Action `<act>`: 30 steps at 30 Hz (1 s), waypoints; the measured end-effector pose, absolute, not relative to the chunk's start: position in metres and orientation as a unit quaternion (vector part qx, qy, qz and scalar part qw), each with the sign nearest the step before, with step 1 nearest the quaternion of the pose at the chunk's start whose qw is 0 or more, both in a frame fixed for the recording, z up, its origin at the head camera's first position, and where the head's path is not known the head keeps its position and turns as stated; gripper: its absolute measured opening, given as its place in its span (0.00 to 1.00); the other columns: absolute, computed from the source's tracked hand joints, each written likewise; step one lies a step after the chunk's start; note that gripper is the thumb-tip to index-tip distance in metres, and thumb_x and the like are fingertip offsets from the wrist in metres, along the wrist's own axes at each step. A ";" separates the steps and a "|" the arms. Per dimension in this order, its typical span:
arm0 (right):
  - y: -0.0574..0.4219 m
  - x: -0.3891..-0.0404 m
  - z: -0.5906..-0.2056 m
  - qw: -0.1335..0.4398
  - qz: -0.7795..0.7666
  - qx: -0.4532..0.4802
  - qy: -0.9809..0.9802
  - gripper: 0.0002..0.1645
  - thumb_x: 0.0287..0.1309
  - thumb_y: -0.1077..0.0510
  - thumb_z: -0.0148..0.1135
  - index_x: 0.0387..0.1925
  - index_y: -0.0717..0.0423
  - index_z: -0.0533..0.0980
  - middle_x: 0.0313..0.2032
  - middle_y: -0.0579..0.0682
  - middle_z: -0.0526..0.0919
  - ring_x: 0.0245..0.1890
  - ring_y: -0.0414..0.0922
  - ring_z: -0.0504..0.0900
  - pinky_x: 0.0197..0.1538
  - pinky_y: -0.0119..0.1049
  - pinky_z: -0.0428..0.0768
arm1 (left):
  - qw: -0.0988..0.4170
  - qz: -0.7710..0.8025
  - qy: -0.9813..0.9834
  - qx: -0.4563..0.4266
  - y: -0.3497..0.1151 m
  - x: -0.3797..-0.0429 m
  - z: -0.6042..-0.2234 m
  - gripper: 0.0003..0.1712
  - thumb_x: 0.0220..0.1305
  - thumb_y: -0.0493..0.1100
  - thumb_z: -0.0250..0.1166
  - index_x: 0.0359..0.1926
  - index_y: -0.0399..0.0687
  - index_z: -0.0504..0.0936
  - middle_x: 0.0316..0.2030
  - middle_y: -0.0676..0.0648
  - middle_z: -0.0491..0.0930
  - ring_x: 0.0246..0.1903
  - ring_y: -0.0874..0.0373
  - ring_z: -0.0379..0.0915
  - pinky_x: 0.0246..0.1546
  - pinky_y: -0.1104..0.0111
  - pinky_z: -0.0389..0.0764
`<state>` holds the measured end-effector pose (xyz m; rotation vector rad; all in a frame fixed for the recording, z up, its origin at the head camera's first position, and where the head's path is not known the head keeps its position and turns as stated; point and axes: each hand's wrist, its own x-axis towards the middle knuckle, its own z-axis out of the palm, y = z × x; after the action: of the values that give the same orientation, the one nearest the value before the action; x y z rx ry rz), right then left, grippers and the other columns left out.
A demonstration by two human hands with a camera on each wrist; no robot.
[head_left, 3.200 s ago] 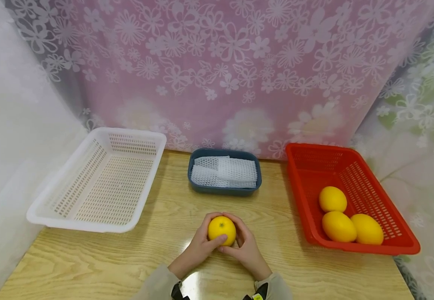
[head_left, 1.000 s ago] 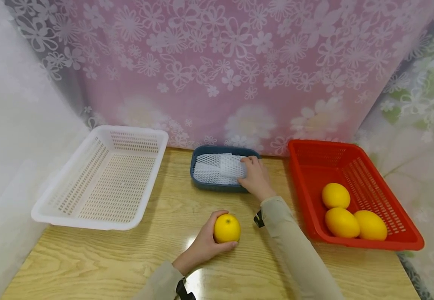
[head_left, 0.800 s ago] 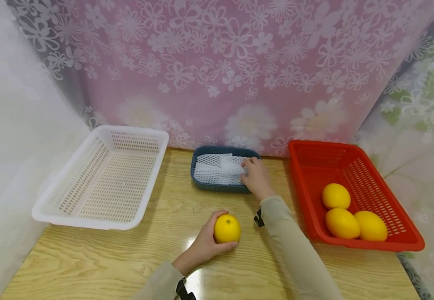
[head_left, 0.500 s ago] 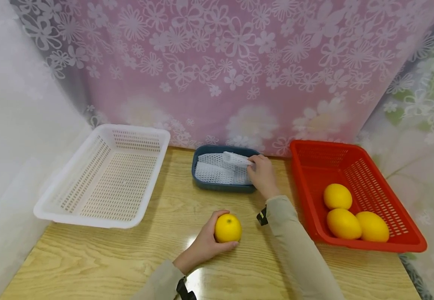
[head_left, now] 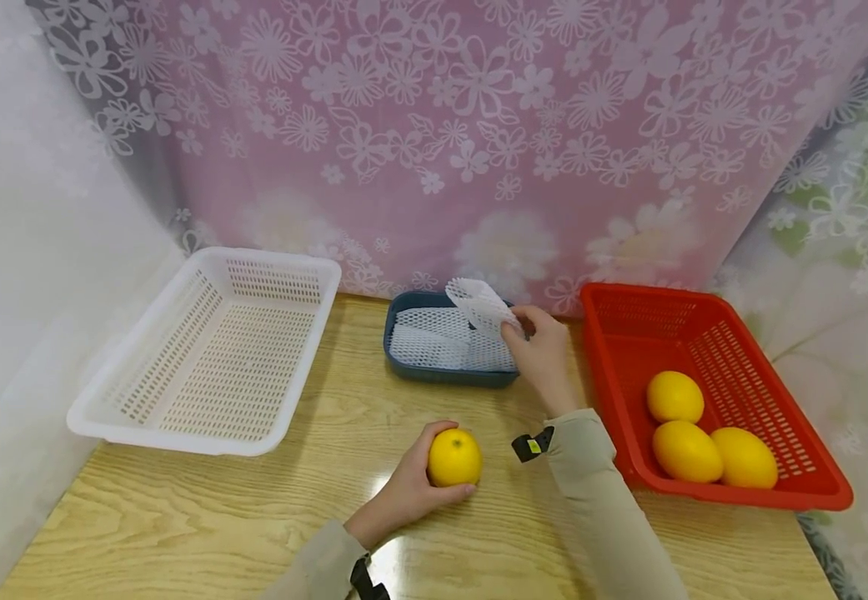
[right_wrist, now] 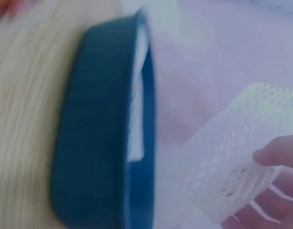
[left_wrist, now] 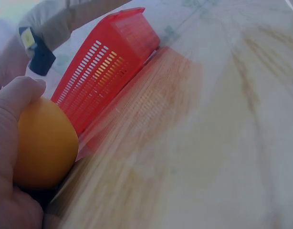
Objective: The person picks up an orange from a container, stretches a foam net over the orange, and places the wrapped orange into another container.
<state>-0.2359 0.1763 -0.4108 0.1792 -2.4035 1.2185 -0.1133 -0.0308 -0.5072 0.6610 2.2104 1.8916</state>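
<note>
My left hand (head_left: 413,485) grips a yellow orange (head_left: 454,457) from its left side, low over the wooden table; in the left wrist view the orange (left_wrist: 44,145) sits against thumb and palm. Above the right part of the dark blue tray (head_left: 452,375), my right hand (head_left: 542,352) pinches a white foam fruit net (head_left: 482,304) between thumb and fingers. In the right wrist view that foam net (right_wrist: 237,148) is clear of the tray (right_wrist: 96,129). More white foam nets (head_left: 434,337) lie flat inside the tray.
On the right stands a red basket (head_left: 606,400) with three yellow oranges (head_left: 687,451) in it. A white slotted basket (head_left: 272,425) is on the left. Behind the table (head_left: 201,517) hangs a pink flowered curtain (head_left: 403,192).
My right hand left the orange, reached into the blue tray, took a foam net and lifted it out. The left hand keeps the orange, now shifted slightly right of its earliest place.
</note>
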 end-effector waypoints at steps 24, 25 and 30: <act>0.155 -0.129 -0.391 0.054 0.678 0.122 -0.723 0.30 0.62 0.70 0.60 0.65 0.63 0.66 0.59 0.51 0.76 0.56 0.45 0.78 0.54 0.36 0.78 | 0.060 0.632 0.736 0.234 -0.032 -0.113 -0.504 0.43 0.53 0.38 0.76 0.67 0.44 0.63 0.57 0.45 0.74 0.47 0.58 0.76 0.49 0.64 0.78; 0.154 -0.126 -0.394 0.048 0.676 0.123 -0.725 0.30 0.63 0.70 0.60 0.66 0.62 0.65 0.60 0.51 0.75 0.56 0.45 0.77 0.55 0.36 0.78 | 0.061 0.630 0.738 0.234 -0.032 -0.112 -0.503 0.43 0.53 0.38 0.76 0.67 0.43 0.63 0.57 0.45 0.74 0.47 0.58 0.76 0.49 0.64 0.78; 0.150 -0.112 -0.406 0.035 0.670 0.107 -0.734 0.31 0.62 0.69 0.61 0.66 0.61 0.65 0.62 0.54 0.73 0.57 0.45 0.77 0.55 0.36 0.78 | 0.055 0.627 0.742 0.231 -0.031 -0.114 -0.510 0.44 0.52 0.37 0.76 0.66 0.43 0.63 0.56 0.46 0.75 0.46 0.58 0.75 0.48 0.65 0.78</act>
<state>-0.1117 0.1498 -0.4064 0.3297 -2.2541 2.0592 -0.1141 -0.0308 -0.5103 0.7000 2.2548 1.9031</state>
